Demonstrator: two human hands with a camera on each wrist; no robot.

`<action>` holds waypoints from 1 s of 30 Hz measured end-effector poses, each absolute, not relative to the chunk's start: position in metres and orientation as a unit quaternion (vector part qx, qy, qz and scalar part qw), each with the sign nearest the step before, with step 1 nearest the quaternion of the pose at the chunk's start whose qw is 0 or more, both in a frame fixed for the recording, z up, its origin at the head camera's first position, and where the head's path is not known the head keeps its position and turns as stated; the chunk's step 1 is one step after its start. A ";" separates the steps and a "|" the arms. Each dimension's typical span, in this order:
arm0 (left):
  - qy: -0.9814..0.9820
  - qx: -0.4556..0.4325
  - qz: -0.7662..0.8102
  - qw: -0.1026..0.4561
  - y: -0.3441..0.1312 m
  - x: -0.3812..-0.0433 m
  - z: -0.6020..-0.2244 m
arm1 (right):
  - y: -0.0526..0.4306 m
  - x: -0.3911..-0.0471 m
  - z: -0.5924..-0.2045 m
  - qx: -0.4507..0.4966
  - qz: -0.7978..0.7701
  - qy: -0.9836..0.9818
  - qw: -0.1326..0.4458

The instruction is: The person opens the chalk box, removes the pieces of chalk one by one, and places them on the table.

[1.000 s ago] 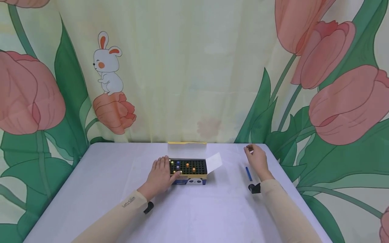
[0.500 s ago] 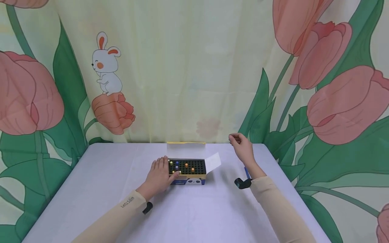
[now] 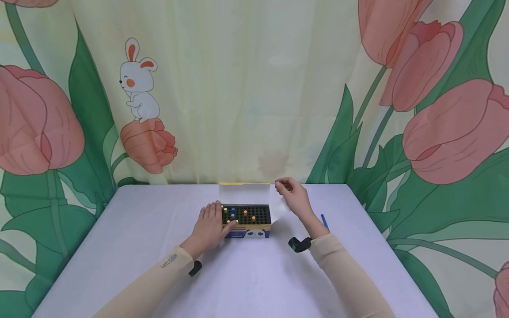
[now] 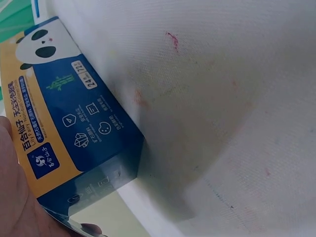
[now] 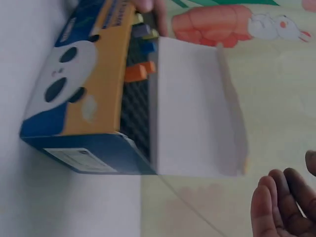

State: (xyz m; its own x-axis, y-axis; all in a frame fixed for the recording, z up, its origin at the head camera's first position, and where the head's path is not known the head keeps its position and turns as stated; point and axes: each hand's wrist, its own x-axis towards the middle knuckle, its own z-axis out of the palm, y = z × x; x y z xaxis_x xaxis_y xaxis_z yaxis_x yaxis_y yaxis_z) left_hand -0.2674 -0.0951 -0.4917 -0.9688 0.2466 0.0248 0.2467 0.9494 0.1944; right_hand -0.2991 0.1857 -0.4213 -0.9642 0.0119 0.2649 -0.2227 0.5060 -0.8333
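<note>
A blue and yellow chalk box [image 3: 254,232] with a panda face stands open on the table. Its black holed insert bears several coloured chalk sticks, among them orange chalks [image 5: 136,73]. My left hand [image 3: 208,227] holds the box's left end, fingers along that end and thumb over the front rim. Beyond the box's right back corner hovers my right hand [image 3: 294,196], fingers bent, overlapping the white side flap in the head view. In the right wrist view nothing shows between its thumb and fingers. A blue chalk stick [image 3: 324,221] lies on the table, partly covered by the right forearm.
The box's back lid [image 3: 244,194] stands raised behind it, white inside with a yellow edge. A white cloth covers the table [image 3: 139,238], and a printed tulip curtain [image 3: 222,110] hangs along its far edge.
My right hand has moved left, from above the blue chalk stick to the box's right back corner. The left hand and the box stay put.
</note>
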 end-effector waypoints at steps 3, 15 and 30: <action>-0.987 -0.124 -0.100 -0.002 -0.095 -0.267 -0.492 | 0.178 -0.298 -0.433 0.076 0.473 -0.873 0.094; -0.988 -0.120 -0.098 -0.007 -0.095 -0.268 -0.492 | 0.158 -0.287 -0.444 0.127 0.339 -0.932 0.017; -0.988 -0.121 -0.098 0.001 -0.096 -0.270 -0.493 | 0.143 -0.285 -0.461 0.188 0.322 -0.927 -0.025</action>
State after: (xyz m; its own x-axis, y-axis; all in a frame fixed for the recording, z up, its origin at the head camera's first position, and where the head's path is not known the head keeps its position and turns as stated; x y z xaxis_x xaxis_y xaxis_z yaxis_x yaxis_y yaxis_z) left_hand -0.2698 -0.0956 -0.4932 -0.9707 0.2391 0.0257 0.2394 0.9513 0.1943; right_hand -0.2848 0.1430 -0.4609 -0.9284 -0.3641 0.0747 -0.3319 0.7217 -0.6074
